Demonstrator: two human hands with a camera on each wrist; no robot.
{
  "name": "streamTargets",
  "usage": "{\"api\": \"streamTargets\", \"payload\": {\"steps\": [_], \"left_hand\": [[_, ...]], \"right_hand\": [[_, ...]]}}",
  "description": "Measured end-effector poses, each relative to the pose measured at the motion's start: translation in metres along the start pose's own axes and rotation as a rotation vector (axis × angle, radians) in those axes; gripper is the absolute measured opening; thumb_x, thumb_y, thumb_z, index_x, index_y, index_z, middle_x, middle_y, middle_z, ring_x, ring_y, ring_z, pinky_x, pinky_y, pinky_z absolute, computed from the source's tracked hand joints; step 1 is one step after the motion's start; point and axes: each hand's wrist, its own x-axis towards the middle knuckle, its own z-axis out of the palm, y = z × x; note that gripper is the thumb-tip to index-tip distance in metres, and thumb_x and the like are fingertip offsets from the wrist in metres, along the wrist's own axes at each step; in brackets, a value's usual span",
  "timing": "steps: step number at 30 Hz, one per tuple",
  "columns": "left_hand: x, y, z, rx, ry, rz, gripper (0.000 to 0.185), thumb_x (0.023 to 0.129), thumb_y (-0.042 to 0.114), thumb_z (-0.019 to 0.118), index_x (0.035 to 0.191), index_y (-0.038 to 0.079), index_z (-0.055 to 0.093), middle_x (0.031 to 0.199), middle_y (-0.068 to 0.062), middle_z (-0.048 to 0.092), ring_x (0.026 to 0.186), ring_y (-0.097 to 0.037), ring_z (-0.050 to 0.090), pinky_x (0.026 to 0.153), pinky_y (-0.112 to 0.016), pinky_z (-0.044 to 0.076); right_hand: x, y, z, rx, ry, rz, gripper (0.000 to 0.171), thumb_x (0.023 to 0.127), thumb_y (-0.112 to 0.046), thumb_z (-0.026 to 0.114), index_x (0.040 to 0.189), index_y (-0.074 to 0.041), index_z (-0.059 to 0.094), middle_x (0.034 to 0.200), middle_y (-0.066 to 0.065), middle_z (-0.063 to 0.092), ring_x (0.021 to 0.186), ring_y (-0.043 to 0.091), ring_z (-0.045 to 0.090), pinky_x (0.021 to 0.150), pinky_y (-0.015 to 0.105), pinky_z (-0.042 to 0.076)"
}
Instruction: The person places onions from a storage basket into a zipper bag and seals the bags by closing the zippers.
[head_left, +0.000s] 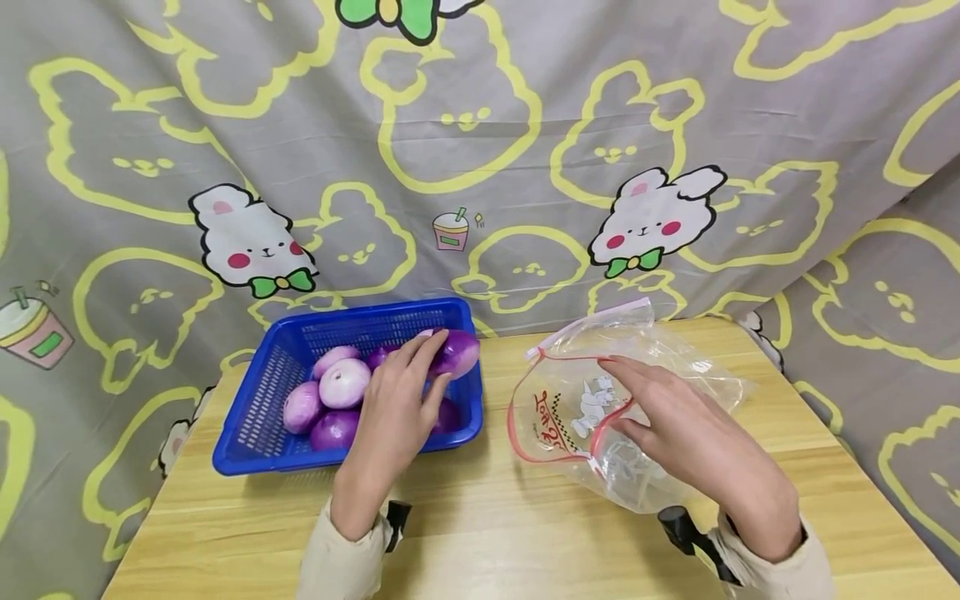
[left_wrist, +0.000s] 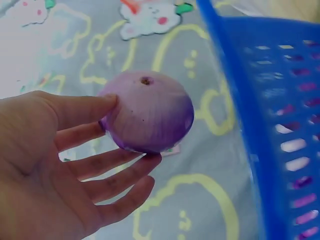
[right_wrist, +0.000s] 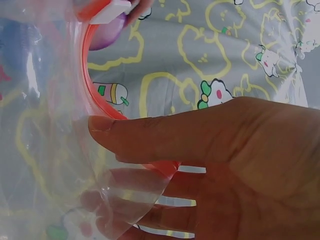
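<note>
My left hand (head_left: 397, 408) grips a purple onion (head_left: 457, 354) just above the right side of a blue plastic basket (head_left: 255, 417). In the left wrist view the same onion (left_wrist: 147, 112) sits between thumb and fingers, its root end showing. My right hand (head_left: 690, 429) pinches the red-edged mouth of a clear plastic zip bag (head_left: 562, 387), whose opening gapes toward the basket. In the right wrist view the thumb lies on the bag film (right_wrist: 60, 125), with fingers seen through it on the other side. Several more onions (head_left: 345, 383) lie in the basket.
Both stand on a wooden table (head_left: 480, 517), the bag to the right of the basket. A grey patterned curtain (head_left: 465, 150) hangs directly behind the table and along its sides. The basket's raised rim (head_left: 367, 308) surrounds the onions.
</note>
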Motion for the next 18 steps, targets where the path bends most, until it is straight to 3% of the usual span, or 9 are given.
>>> {"api": "streamTargets", "payload": {"steps": [9, 18], "left_hand": [[-0.007, 0.025, -0.015, -0.124, -0.047, 0.107, 0.050, 0.093, 0.017, 0.071, 0.140, 0.012, 0.057, 0.135, -0.011, 0.059, 0.122, -0.028, 0.058, 0.102, -0.047, 0.046], [-0.010, 0.046, -0.013, -0.182, -0.094, 0.206, 0.048, 0.093, 0.019, 0.072, 0.138, 0.014, 0.058, 0.133, -0.007, 0.061, 0.122, -0.022, 0.058, 0.103, -0.041, 0.047]], "right_hand": [[0.003, 0.001, 0.008, 0.005, -0.036, 0.018, 0.063, 0.084, -0.011, 0.080, 0.139, -0.002, 0.052, 0.138, 0.016, 0.057, 0.125, 0.036, 0.056, 0.100, 0.054, 0.046], [0.008, -0.003, 0.001, 0.014, -0.038, 0.025, 0.064, 0.084, -0.012, 0.080, 0.141, -0.004, 0.051, 0.139, 0.015, 0.057, 0.125, 0.036, 0.056, 0.099, 0.056, 0.046]]}}
